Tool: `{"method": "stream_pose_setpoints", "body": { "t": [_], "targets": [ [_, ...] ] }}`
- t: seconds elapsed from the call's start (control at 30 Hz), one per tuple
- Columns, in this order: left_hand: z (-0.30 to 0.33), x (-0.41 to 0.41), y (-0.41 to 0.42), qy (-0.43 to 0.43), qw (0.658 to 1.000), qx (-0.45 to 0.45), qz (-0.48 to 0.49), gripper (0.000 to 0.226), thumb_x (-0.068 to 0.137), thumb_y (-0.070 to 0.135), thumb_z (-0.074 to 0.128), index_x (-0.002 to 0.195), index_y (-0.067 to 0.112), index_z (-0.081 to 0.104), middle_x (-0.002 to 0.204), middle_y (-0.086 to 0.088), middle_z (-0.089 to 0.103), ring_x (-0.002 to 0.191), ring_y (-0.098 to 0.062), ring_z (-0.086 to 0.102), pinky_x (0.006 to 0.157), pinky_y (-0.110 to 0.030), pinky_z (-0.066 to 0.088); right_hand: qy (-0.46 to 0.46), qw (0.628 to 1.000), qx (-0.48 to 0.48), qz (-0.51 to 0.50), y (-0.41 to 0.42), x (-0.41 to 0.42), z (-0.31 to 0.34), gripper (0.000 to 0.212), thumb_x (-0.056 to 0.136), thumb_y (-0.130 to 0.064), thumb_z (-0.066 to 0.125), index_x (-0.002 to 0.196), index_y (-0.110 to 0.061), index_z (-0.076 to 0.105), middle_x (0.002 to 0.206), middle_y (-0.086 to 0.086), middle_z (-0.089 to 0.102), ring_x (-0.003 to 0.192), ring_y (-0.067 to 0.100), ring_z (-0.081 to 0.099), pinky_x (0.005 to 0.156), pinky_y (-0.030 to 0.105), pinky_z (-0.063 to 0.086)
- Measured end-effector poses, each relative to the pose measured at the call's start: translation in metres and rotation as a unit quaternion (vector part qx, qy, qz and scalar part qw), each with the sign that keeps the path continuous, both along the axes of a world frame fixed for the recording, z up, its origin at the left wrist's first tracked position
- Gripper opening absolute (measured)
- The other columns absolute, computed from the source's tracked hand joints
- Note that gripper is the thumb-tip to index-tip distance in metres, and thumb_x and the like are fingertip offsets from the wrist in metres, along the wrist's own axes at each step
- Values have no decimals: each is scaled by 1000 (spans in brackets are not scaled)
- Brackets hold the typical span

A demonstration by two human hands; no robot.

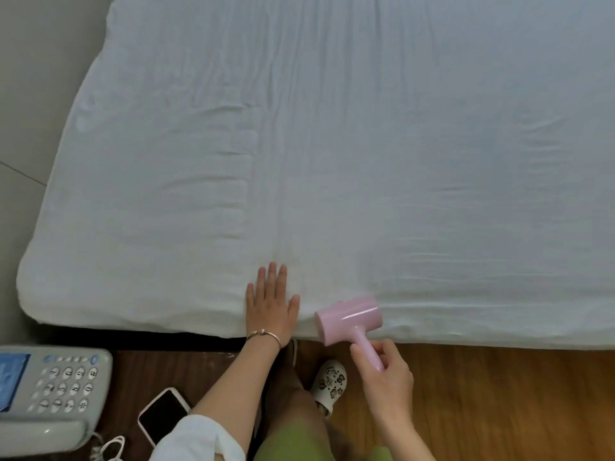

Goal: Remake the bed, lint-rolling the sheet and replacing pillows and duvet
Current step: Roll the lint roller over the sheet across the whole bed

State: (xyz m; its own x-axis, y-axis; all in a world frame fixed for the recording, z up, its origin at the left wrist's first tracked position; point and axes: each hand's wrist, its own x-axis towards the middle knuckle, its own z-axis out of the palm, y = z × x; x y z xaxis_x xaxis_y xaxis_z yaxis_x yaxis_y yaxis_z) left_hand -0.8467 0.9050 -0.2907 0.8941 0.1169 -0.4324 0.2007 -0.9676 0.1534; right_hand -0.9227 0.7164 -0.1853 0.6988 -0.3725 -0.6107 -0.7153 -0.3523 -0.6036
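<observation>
The sheet (332, 144) was pinned taut by the flat, straight-fingered left hand (271, 302); the lint roller (349, 319) handle was gripped by right hand (386, 371) fingers.

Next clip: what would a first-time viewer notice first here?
The wide, wrinkled white bed sheet fills most of the view. At its near edge, the right hand grips the handle of a pink plastic lint roller, while the left hand lies flat on the sheet beside it. A grey desk telephone sits bottom left.
</observation>
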Motion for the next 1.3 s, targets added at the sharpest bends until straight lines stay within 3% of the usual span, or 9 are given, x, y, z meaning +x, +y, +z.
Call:
{"method": "stream_pose_setpoints", "body": {
  "t": [0.07, 0.17, 0.43, 0.7, 1.0, 1.07, 1.2, 1.3],
  "targets": [
    [13, 12, 1, -1, 1000, -14, 25, 63, 98, 45, 27, 154, 26, 5, 162, 2, 2, 148, -20, 0, 119, -38, 5, -24, 1000, 17, -8, 2, 12, 10, 16, 84, -32, 72, 81, -21, 62, 70, 2, 63, 61, 14, 57, 53, 26, 38],
    [31, 39, 2, -17, 998, -43, 49, 56, 99, 35, 37, 152, 28, 19, 158, -1, 19, 143, -23, 18, 116, -36, 17, -66, 997, 44, -11, 10, 50, 25, 15, 86, -32, 70, 84, -22, 59, 71, 7, 62, 58, 17, 53, 53, 27, 38],
    [53, 177, 11, -39, 994, -81, 58, 54, 101, 32, 31, 153, 29, 15, 162, 1, 10, 148, -20, 7, 117, -36, 15, -108, 992, 47, -44, 29, 218, 36, 20, 86, -36, 67, 87, -19, 56, 74, 5, 60, 58, 16, 53, 52, 27, 38],
    [41, 399, 21, -75, 993, -83, 23, 54, 102, 36, 29, 153, 28, 14, 162, 1, 10, 149, -19, 3, 117, -37, 15, -140, 988, 52, -34, 53, 439, 22, 25, 87, -43, 65, 92, -19, 57, 80, 2, 62, 65, 13, 57, 55, 25, 38],
    [13, 622, 25, -104, 994, -35, 4, 59, 100, 52, 18, 154, 31, 2, 162, 2, -4, 148, -19, -10, 120, -41, -4, -191, 981, 23, 3, 57, 670, -2, 34, 88, -49, 61, 96, -17, 56, 86, -2, 62, 72, 10, 59, 56, 27, 40],
    [-2, 649, 22, -102, 995, -10, 7, 62, 97, 59, 12, 153, 35, -3, 162, 4, -9, 148, -18, -14, 119, -44, -8, -202, 979, 13, 12, 56, 717, -10, 37, 89, -53, 57, 95, -16, 55, 85, -3, 62, 74, 12, 59, 57, 28, 40],
    [-38, 659, 19, -190, 981, 23, 18, 64, 94, 66, 10, 152, 39, -1, 162, 5, -5, 148, -17, -11, 117, -44, -12, -213, 974, -25, 73, 61, 806, -32, 44, 94, -58, 48, 106, -16, 52, 87, -7, 56, 74, 7, 54, 57, 26, 36],
    [-56, 662, 20, -224, 974, 26, 19, 65, 94, 65, 9, 152, 38, 4, 162, 4, 0, 149, -17, -7, 117, -43, -11, -234, 967, -58, 88, 73, 855, -44, 43, 96, -55, 43, 114, -17, 52, 89, -5, 58, 79, 14, 58, 65, 31, 44]
  ]
}}
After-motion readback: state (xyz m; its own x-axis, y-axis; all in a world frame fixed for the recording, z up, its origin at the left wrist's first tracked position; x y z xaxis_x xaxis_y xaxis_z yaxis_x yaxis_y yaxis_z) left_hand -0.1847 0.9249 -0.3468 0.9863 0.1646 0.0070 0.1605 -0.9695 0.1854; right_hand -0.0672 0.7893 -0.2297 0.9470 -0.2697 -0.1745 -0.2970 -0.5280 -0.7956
